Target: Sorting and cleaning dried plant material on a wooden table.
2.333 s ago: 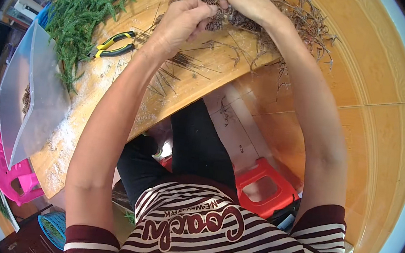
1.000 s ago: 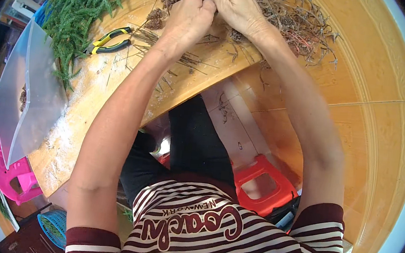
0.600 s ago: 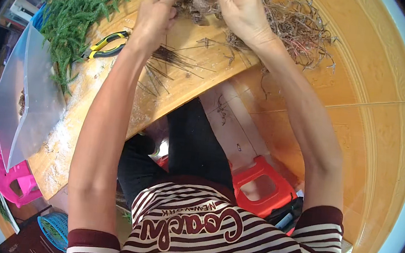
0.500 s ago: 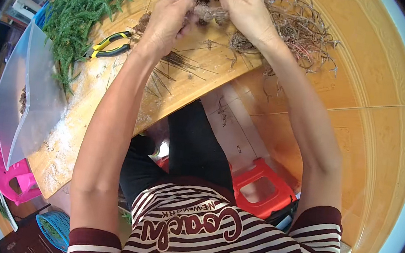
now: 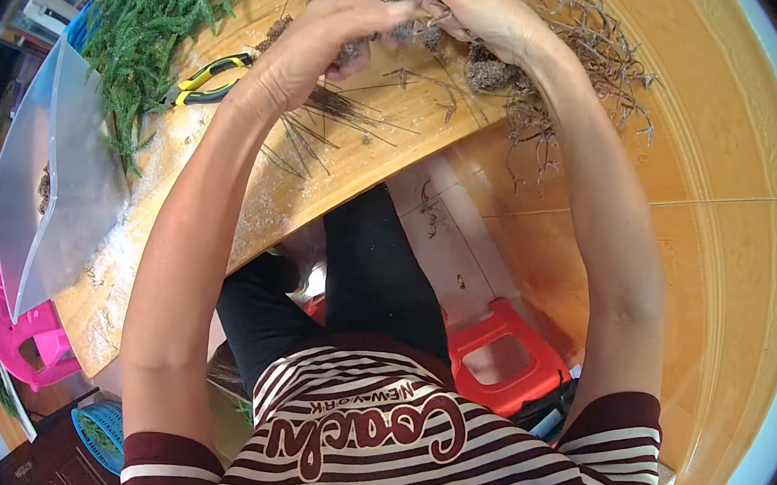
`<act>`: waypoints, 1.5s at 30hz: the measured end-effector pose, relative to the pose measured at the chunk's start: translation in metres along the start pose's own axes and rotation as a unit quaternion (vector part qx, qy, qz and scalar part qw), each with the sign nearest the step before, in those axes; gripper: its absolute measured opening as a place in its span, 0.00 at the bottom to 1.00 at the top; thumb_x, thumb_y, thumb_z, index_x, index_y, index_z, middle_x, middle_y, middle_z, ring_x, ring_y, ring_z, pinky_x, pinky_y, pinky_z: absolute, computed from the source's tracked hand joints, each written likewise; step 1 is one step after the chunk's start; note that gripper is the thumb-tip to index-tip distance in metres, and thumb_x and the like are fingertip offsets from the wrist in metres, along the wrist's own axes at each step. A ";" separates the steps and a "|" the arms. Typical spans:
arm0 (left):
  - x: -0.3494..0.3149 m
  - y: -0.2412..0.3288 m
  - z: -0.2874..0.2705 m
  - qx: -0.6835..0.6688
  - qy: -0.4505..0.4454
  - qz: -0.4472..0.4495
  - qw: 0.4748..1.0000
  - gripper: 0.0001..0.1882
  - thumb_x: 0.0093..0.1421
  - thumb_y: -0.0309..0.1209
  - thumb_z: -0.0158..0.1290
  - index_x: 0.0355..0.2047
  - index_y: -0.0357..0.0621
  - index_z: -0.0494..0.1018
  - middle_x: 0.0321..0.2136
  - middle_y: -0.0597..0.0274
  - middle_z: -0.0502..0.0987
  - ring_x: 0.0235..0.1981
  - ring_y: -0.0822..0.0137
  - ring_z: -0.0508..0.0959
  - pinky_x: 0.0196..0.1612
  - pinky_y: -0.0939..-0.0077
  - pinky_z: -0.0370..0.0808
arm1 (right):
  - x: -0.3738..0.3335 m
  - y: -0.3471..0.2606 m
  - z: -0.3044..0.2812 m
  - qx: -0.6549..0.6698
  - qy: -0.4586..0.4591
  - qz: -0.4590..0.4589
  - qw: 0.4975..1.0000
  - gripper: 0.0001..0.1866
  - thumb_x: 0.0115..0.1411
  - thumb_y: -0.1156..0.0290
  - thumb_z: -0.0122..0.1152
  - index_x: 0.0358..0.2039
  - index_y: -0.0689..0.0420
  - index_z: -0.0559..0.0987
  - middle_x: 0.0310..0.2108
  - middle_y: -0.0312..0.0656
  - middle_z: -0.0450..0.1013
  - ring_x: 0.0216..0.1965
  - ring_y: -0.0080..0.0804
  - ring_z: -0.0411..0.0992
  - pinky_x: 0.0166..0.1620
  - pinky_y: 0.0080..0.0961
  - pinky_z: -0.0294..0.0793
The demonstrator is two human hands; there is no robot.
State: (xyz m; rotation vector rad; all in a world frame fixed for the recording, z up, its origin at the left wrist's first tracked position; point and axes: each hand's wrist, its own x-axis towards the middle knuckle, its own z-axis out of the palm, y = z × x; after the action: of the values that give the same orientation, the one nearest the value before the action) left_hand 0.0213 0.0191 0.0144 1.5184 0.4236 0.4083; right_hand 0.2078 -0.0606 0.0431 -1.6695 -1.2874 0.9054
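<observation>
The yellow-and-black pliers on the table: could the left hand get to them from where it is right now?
Probably yes. The pliers lie uncovered on the wooden table, just left of the left hand, with only thin loose twigs nearby. That hand is busy in the dried brown bundle, though.

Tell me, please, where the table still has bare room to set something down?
A bare patch of table lies between the translucent bin and the loose stems. It is crowded around both hands at the dried twig pile, and by the green sprigs and pliers.
</observation>
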 end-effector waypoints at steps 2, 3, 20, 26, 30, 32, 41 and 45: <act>0.002 0.001 0.003 0.102 -0.036 -0.013 0.994 0.22 0.59 0.50 0.57 0.37 0.41 0.77 0.23 0.69 0.73 0.18 0.80 0.63 0.20 0.84 0.56 | 0.008 0.010 0.001 -0.018 -0.030 -0.029 0.999 0.28 0.70 0.48 0.47 0.25 0.60 0.77 0.20 0.34 0.67 0.21 0.22 0.62 0.26 0.26 0.61; 0.004 0.001 0.006 0.152 -0.055 -0.019 0.987 0.24 0.58 0.53 0.58 0.36 0.42 0.78 0.22 0.69 0.73 0.18 0.80 0.63 0.20 0.84 0.56 | 0.011 0.016 0.002 -0.019 -0.029 -0.027 0.999 0.28 0.70 0.48 0.47 0.25 0.60 0.77 0.20 0.34 0.67 0.21 0.22 0.62 0.26 0.26 0.61; 0.002 -0.017 0.044 -0.199 0.123 0.036 0.972 0.14 0.62 0.38 0.55 0.25 0.42 0.73 0.17 0.68 0.71 0.14 0.78 0.64 0.16 0.84 0.56 | -0.011 0.000 0.034 0.054 0.066 -0.074 0.994 0.24 0.69 0.52 0.51 0.25 0.60 0.72 0.16 0.35 0.69 0.17 0.20 0.68 0.19 0.23 0.66; -0.019 0.001 0.050 -0.093 0.151 0.014 0.984 0.11 0.60 0.32 0.52 0.24 0.39 0.72 0.17 0.67 0.70 0.15 0.78 0.64 0.17 0.82 0.58 | 0.003 0.006 0.036 0.054 0.158 -0.115 0.979 0.19 0.68 0.60 0.54 0.24 0.60 0.71 0.15 0.34 0.65 0.15 0.20 0.64 0.17 0.23 0.64; -0.071 0.025 0.057 0.127 0.151 0.084 0.977 0.10 0.60 0.33 0.53 0.29 0.38 0.75 0.18 0.68 0.71 0.19 0.80 0.67 0.22 0.84 0.61 | 0.040 0.044 0.012 -0.056 0.257 -0.206 0.943 0.19 0.68 0.60 0.55 0.23 0.60 0.71 0.14 0.34 0.63 0.15 0.19 0.65 0.18 0.23 0.64; -0.093 0.039 0.034 0.217 0.219 0.094 0.946 0.10 0.61 0.34 0.53 0.32 0.39 0.77 0.19 0.71 0.72 0.22 0.82 0.68 0.25 0.86 0.63 | 0.037 0.040 0.012 -0.059 0.241 -0.215 0.945 0.20 0.68 0.60 0.54 0.23 0.60 0.71 0.14 0.33 0.63 0.15 0.20 0.64 0.18 0.23 0.64; -0.225 0.092 -0.216 0.486 0.465 0.059 0.738 0.16 0.66 0.38 0.52 0.43 0.36 0.77 0.30 0.72 0.74 0.28 0.82 0.67 0.29 0.87 0.61 | 0.010 0.015 -0.001 0.189 0.175 -0.078 0.963 0.21 0.70 0.57 0.51 0.23 0.58 0.73 0.12 0.31 0.59 0.11 0.21 0.55 0.17 0.22 0.55; -0.272 0.071 -0.285 0.677 0.372 -0.022 0.634 0.19 0.68 0.40 0.50 0.47 0.36 0.76 0.40 0.65 0.77 0.36 0.77 0.73 0.37 0.84 0.69 | 0.005 0.011 -0.004 0.277 0.154 -0.082 0.945 0.21 0.70 0.56 0.50 0.26 0.60 0.73 0.11 0.30 0.56 0.10 0.20 0.51 0.17 0.21 0.51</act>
State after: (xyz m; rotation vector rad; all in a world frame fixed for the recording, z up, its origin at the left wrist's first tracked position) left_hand -0.3568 0.1276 0.0867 2.7451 1.7135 0.7505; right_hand 0.2167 -0.0577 0.0348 -1.1813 -0.8414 0.7755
